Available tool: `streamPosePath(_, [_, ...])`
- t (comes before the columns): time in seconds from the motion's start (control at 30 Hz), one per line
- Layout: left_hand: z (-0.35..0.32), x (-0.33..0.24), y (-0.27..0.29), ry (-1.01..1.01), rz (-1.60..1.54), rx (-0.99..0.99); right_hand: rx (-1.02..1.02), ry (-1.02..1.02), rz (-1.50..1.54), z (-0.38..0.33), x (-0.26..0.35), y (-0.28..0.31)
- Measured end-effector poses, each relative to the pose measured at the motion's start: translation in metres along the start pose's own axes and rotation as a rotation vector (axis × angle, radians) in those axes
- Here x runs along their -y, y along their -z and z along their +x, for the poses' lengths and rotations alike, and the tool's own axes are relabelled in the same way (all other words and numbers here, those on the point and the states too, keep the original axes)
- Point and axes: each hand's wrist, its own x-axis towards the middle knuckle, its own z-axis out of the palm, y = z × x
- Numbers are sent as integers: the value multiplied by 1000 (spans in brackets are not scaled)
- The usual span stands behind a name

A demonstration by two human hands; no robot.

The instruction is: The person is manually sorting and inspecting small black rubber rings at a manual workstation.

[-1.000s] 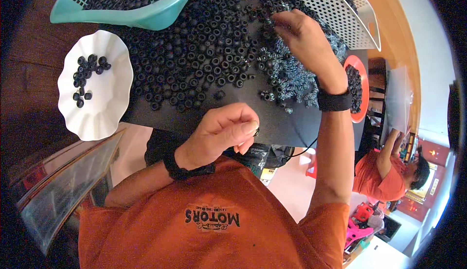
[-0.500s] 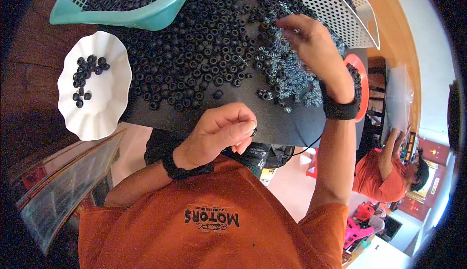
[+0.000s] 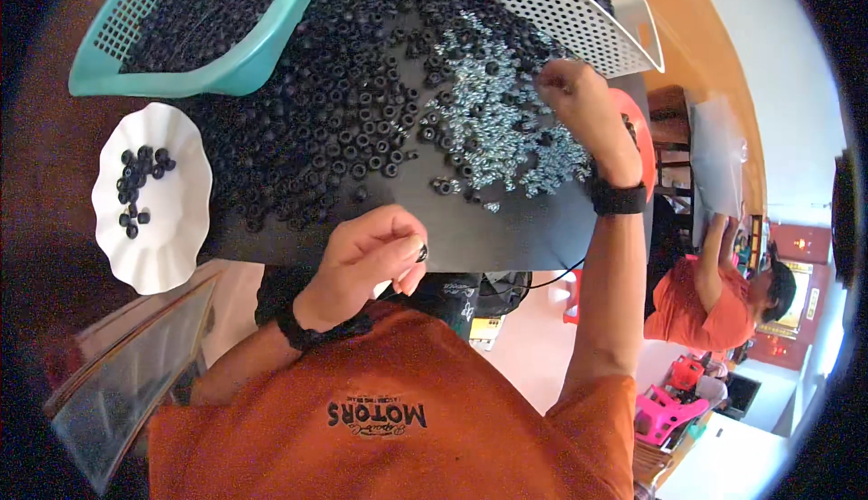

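My left hand [image 3: 366, 260] is closed in front of the table's near edge. Between its thumb and forefinger is a small black ring [image 3: 422, 253], partly covered. My right hand [image 3: 592, 120] is over the right side of a heap of small silvery metal pieces [image 3: 493, 129], beside a red-orange dish [image 3: 643, 143]. Its fingers are curled together; what they hold, if anything, is hidden. Many small black rings [image 3: 312, 129] are spread over the dark table [image 3: 398, 224], left of the metal heap and behind it.
A teal basket [image 3: 249, 70] full of black parts stands at the far left. Below it is a white wavy-edged dish [image 3: 167, 251] with several black rings. A white perforated basket [image 3: 561, 16] stands at the far right. Another person [image 3: 701, 297] is further right.
My right hand has moved right, from above the metal heap toward the red-orange dish. The view has shifted, so the table things appear further left. My left hand keeps its pinch on the ring.
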Motion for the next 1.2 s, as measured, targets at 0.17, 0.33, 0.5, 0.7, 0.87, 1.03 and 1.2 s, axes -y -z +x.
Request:
streamPosePath(0.17, [-2,3,4,-6,63,8,21,-17,11,-6,2,8])
streamPosePath(0.33, [-1,2,3,17,70,-6,-46,26,30,-6,-13,3])
streamPosePath(0.5, [-2,4,4,11,78,-8,-49,57,43,5,-14,1])
streamPosePath(0.7, [-2,4,3,6,65,-9,-38,51,17,11,-10,-5])
streamPosePath(0.87, [-2,4,7,8,106,-4,-8,18,-69,10,-17,-6])
streamPosePath(1.03, [-1,5,7,6,107,-1,-25,5,-20,4,-23,-3])
streamPosePath(1.2, [-1,5,6,2,112,-7,-19,-56,-52,0,-21,-1])
